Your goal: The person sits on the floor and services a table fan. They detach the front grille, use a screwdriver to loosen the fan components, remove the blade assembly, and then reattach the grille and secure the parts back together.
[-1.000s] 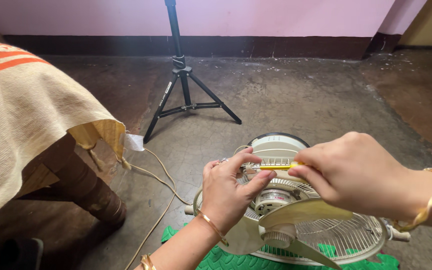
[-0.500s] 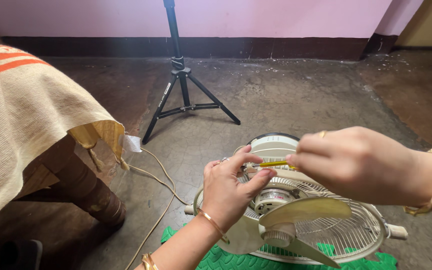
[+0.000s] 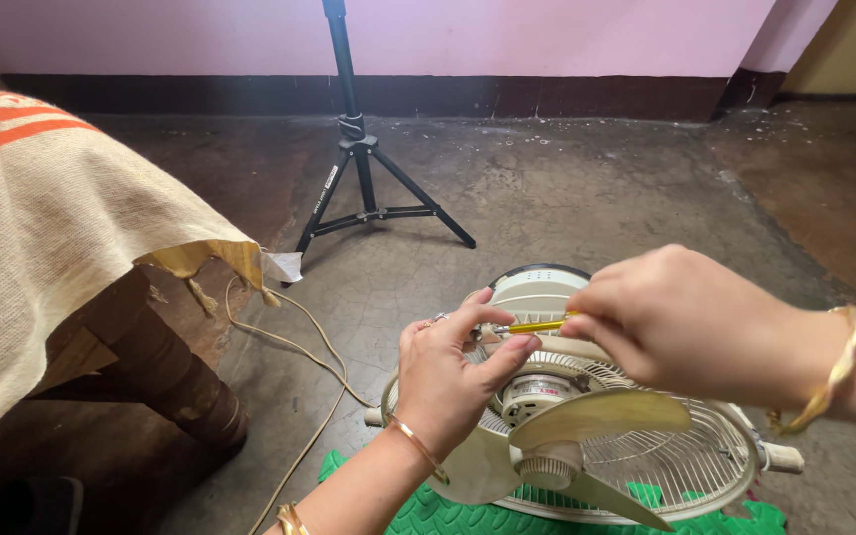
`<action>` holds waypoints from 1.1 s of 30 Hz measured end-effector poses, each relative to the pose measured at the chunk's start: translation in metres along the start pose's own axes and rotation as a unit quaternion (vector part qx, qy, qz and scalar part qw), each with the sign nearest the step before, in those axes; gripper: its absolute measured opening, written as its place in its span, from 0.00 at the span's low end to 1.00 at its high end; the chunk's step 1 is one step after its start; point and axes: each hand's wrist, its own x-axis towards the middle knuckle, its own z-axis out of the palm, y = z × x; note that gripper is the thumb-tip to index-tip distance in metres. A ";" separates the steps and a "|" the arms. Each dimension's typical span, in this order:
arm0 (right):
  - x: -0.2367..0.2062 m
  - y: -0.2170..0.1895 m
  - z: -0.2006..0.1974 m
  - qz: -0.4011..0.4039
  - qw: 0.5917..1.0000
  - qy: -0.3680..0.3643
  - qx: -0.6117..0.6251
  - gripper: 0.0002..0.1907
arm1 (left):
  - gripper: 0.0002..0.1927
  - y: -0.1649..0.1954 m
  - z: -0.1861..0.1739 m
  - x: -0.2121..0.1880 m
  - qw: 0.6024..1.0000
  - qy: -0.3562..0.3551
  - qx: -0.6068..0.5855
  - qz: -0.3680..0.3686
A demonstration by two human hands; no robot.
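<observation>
My right hand (image 3: 681, 322) has slid a little left and lower since the earlier frames, while my left hand (image 3: 453, 372) has hardly shifted, both over a dismantled table fan.

Head view: the right hand is clenched around a thin yellow-handled tool (image 3: 537, 325), probably a small screwdriver. Its long axis lies nearly level, running leftward from my right fist toward my left fingertips. The left hand pinches at the tool's tip with thumb and forefinger, just above the fan motor (image 3: 537, 391); I cannot tell whether it grips a small part there. The tip is nearer the left hand, the handle buried in the right. The cream fan blades (image 3: 587, 421) and wire guard (image 3: 676, 461) lie below, on a green mat (image 3: 428, 510). A black tripod (image 3: 359, 168) stands well apart on the floor, and a cloth-covered table (image 3: 61, 228) is to my left.
</observation>
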 end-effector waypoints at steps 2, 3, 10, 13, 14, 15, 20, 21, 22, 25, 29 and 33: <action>0.015 0.001 -0.008 0.215 0.965 -0.139 0.053 0.12 | 0.20 0.000 0.002 -0.001 1.000 0.000 0.003 0.001; 0.019 0.002 -0.010 0.319 0.922 -0.205 0.078 0.13 | 0.20 0.000 0.002 -0.001 1.000 0.000 0.003 0.002; -0.003 0.011 -0.001 0.044 0.993 -0.042 0.102 0.15 | 0.20 0.002 0.002 0.000 1.000 -0.010 0.000 -0.019; -0.009 0.016 0.001 -0.112 0.992 0.047 -0.021 0.11 | 0.20 0.004 0.001 0.000 1.000 -0.014 0.001 -0.010; -0.011 0.017 0.000 -0.176 0.979 0.074 -0.075 0.13 | 0.20 0.004 0.001 0.001 1.000 -0.017 0.002 -0.015; -0.011 0.018 -0.002 -0.238 0.958 0.099 -0.129 0.15 | 0.20 0.005 0.001 0.001 1.000 -0.022 0.001 -0.020; -0.015 0.017 -0.001 -0.289 0.930 0.135 -0.184 0.15 | 0.19 0.004 0.002 0.002 1.000 -0.024 -0.009 -0.013; -0.018 0.016 0.003 -0.281 0.932 0.129 -0.191 0.15 | 0.19 0.003 0.002 0.002 1.000 -0.023 -0.013 -0.008; -0.020 0.015 0.006 -0.239 0.948 0.113 -0.179 0.14 | 0.19 0.002 0.003 0.002 1.000 -0.020 -0.011 -0.005; -0.023 0.012 0.016 -0.120 0.980 0.070 -0.141 0.12 | 0.19 0.000 0.004 0.002 1.000 -0.015 -0.010 0.002; -0.013 0.001 0.013 -0.009 0.998 0.042 -0.047 0.09 | 0.18 -0.001 0.005 0.002 1.000 -0.015 -0.010 0.005; 0.007 -0.004 -0.002 0.269 0.950 -0.149 0.055 0.11 | 0.19 0.001 0.003 0.002 1.000 -0.028 -0.010 -0.010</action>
